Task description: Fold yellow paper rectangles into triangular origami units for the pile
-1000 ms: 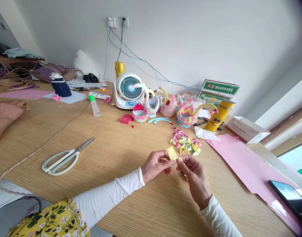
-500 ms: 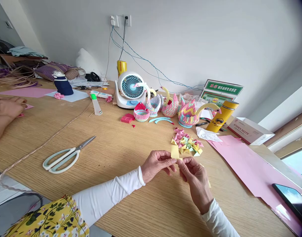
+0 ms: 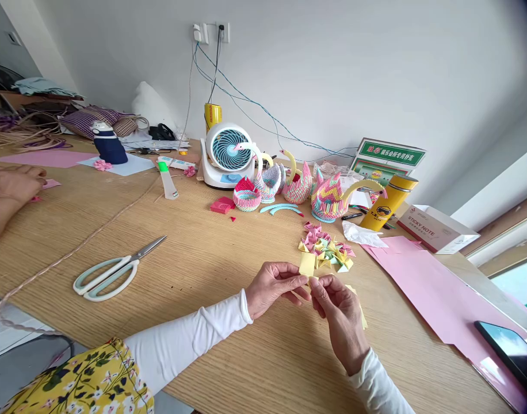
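Note:
A small piece of yellow paper (image 3: 307, 265) stands up between my two hands, its lower edge folded and pinched. My left hand (image 3: 274, 288) is closed on its left side with thumb and forefinger. From the right, my right hand (image 3: 339, 313) pinches the paper's lower corner, the fingertips of both hands nearly touching. Just beyond them lies a pile of folded paper pieces (image 3: 328, 250) in pink, yellow and green. Partly hidden behind my right hand, more yellow paper slips (image 3: 362, 313) rest on the table.
Scissors (image 3: 108, 276) lie to the left, near a twisted cord (image 3: 80, 246). Folded-paper swans (image 3: 330, 198) and a fan (image 3: 229, 152) stand at the back. Pink sheets (image 3: 423, 293) and a phone (image 3: 509, 351) lie right. Another person's hand (image 3: 15, 187) is at far left.
The fingers of both hands have shifted slightly along the yellow paper's lower edge. My right hand has moved a little, showing more of the yellow slips behind it.

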The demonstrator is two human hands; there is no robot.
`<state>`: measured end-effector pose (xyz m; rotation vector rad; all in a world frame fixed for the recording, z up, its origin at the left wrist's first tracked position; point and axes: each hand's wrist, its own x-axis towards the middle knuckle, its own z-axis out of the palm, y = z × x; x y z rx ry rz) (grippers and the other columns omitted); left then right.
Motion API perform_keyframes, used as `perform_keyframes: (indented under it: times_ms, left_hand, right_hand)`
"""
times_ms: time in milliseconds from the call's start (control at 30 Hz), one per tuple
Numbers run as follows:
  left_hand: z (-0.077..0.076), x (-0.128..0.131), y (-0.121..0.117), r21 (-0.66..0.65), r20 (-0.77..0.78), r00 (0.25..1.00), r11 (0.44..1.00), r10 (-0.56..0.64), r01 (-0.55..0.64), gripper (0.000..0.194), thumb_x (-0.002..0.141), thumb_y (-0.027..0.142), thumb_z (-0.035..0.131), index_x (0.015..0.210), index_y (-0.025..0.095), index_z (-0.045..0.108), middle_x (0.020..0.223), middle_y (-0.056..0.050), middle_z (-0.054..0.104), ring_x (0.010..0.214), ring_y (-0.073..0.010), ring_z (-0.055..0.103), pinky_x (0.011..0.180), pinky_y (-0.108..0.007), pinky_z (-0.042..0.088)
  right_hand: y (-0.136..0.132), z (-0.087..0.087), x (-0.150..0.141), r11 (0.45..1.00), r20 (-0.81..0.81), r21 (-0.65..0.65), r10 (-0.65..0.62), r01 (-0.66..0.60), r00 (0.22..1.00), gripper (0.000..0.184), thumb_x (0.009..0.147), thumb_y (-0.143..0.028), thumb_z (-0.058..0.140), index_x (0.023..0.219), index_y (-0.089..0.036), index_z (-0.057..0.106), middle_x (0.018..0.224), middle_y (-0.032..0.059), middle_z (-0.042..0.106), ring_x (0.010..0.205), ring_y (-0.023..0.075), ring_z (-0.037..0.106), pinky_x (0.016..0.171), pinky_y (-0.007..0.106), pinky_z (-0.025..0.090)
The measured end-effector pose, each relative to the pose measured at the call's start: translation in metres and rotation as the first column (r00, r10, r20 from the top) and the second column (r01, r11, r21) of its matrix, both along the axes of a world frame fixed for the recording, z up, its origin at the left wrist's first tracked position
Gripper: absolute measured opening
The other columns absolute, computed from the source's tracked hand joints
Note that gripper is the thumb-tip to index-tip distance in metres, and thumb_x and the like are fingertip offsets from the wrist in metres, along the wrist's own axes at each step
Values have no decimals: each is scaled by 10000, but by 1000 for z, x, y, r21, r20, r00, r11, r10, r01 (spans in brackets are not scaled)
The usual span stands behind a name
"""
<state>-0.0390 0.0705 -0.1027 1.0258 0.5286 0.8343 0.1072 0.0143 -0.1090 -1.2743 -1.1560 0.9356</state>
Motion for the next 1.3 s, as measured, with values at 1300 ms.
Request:
perform_keyframes:
  times_ms: [1300]
  left_hand:
    - [0, -3, 6, 119, -153, 986, 989, -68, 86, 309, 737, 386, 696, 816, 91, 655, 497, -5, 608, 437, -95, 557, 448, -189, 442]
  right_hand:
    - [5, 1, 21, 982, -79, 109, 161, -152, 984, 132, 782, -326, 672, 801, -196, 688, 801, 12, 531, 561, 87, 423, 485, 224, 343]
